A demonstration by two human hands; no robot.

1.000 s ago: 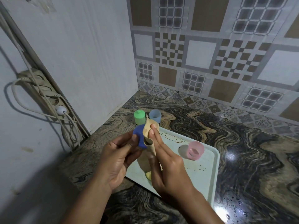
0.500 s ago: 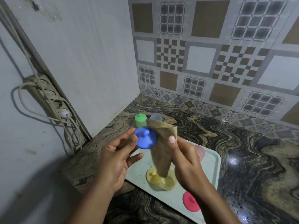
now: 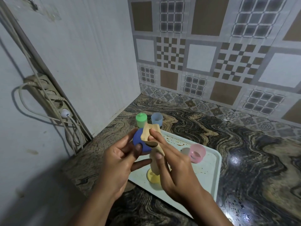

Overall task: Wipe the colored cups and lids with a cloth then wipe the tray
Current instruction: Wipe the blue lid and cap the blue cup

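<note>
The left hand [image 3: 120,160] holds the blue lid [image 3: 140,144] up over the near left corner of the tray [image 3: 217,170], thumb and fingers curled onto its rim; the right hand [image 3: 174,170] is closed on the tan cloth [image 3: 152,132], pinching a fold of it against the lid's upper right edge; both hands are in the air, well above the desk [image 3: 244,144]

The step in hand looks like the wiping of this lid; to do it well, the left hand should grip only the rim, so that the face stays bare for the cloth, and should turn the lid a little between strokes so the part under its own fingers gets wiped too; the right hand needs a firm pinch with cloth on both faces; any knob is hidden under the cloth, so I cannot tell whether it is reached

The lid is a round disc, so it has no long axis across its face; it stands on edge, broad face turned toward the person and a little to the right; the cloth is the long thing here, running nearly straight down from the fingers, its loose tail ending just above a yellow piece [image 3: 154,176] on the tray

The pink cup [image 3: 197,152] lies tipped on its side on the tray, mouth toward the person; the green cup [image 3: 141,120], lid on, and the light blue cup [image 3: 156,118] stand upright side by side on the desk beyond the tray; the tray is speckled with crumbs and not yet wiped
</note>
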